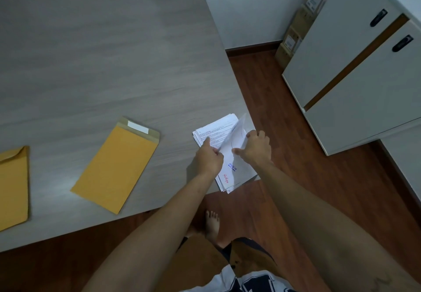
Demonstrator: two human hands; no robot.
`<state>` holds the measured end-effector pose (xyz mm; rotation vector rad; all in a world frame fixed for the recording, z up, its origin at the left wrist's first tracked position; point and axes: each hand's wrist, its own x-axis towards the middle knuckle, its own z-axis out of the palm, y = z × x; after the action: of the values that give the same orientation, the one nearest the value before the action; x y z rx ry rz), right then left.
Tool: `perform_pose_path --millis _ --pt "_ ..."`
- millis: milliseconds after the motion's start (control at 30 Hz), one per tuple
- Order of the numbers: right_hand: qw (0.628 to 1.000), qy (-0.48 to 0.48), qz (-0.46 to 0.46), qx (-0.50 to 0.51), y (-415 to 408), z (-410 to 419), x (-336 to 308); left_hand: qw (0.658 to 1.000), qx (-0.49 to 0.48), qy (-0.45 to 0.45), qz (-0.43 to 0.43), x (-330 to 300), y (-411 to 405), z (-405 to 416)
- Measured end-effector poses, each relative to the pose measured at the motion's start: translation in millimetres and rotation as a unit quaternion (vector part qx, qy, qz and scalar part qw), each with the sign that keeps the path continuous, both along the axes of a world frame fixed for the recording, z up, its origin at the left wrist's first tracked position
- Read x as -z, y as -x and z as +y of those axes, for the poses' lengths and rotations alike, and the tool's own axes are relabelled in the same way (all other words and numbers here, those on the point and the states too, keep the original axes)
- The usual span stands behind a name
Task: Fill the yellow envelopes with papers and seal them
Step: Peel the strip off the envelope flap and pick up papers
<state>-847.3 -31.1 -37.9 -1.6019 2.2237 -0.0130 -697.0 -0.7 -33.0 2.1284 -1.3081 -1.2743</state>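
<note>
Both hands are at the paper stack, which sits at the near right corner of the worktop with its lower end overhanging the edge.

Risks, as I judge them:
- Stack hangs past the worktop edge below the hands. A tug on the top sheet could drag the loose sheets under it off onto the floor.
- Stack is fanned, not squared. More than one sheet may come away together, or a corner may crease.
- The lifted sheet is bowed between the hands; a pull from both sides could crumple it before it reaches an envelope.
- The open envelope lies well to the left of the left hand, flap end away from the person. The carry across is long for a limp sheet.

Hands:
- Left hand: forefinger stretched onto the printed page at the stack's far left, other fingers curled, seeming to pinch the near edge of the lifted sheet.
- Right hand: knuckles up, fingers curled over the sheet's right edge, thumb out toward the left hand. It grips that sheet.
- Both forearms reach forward and converge at the stack.

A second envelope lies farther left still, partly cut off by the frame's edge.
</note>
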Motion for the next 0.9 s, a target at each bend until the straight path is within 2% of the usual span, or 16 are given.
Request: perform_pose_path --millis 133,333,467,600,900 --pt "1.000 -0.001 0.004 -0.004 -0.8 1.2 -1.2 0.994 0.077 0.008 -0.079 0.0 -9.9 -1.3" --pt "1.000 -0.003 0.011 -0.015 -0.5 3.0 -2.8 0.984 0.140 0.043 -0.105 7.6 -23.8 -3.5" --pt "1.000 -0.002 0.012 -0.013 -2.2 3.1 -4.2 0.978 0.152 0.078 -0.120 8.4 -23.8 0.1" --pt "1.000 -0.004 0.020 -0.014 -4.0 4.2 -6.9 0.969 0.142 0.104 -0.175 4.9 -17.7 7.2" --pt "1.000 0.002 0.008 -0.012 -3.3 4.8 -5.6 0.970 0.145 0.143 -0.134 -6.7 0.6 27.9"
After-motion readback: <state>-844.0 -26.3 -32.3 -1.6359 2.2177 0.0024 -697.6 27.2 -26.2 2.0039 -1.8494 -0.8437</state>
